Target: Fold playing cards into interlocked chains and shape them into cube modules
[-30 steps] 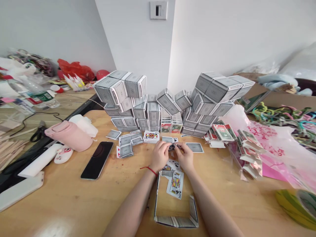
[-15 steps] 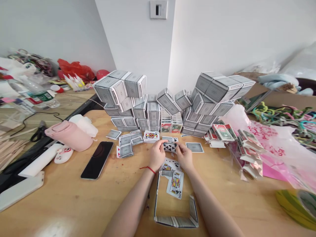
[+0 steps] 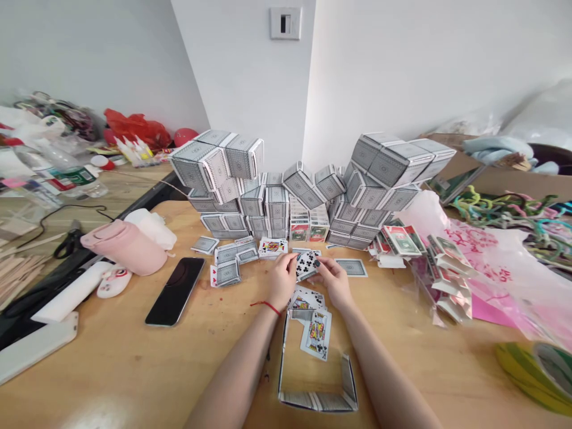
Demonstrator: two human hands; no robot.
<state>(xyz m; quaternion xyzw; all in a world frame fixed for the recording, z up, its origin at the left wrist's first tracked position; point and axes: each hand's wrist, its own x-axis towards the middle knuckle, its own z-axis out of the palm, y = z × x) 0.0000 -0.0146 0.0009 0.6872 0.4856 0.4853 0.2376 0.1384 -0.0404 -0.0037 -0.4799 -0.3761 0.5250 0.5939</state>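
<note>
Between my two hands is a playing card [image 3: 306,266] of clubs, face up, with a patterned strip along its lower edge. My left hand [image 3: 284,278] pinches its left side; my right hand [image 3: 333,280] has thumb and fingers on its right side. Just below lie loose face cards, among them a king of clubs [image 3: 316,335]. Closer to me stands a rectangular frame of folded cards [image 3: 317,401]. A face-down card [image 3: 352,268] lies beyond my right hand. Left of my left hand are joined, folded cards [image 3: 229,262] and a face-up pile [image 3: 273,246].
Blocks built from cards rise in a left stack [image 3: 223,179] and a right stack [image 3: 379,185] at the back. A phone [image 3: 175,292] and a pink cup [image 3: 129,247] lie left. Empty card boxes [image 3: 449,274], pink plastic [image 3: 496,268] and a tape roll [image 3: 536,372] are right.
The card between my hands has turned and tilted, so more of its clubs face shows, along with the patterned strip at its lower edge. My hands stay in nearly the same place.
</note>
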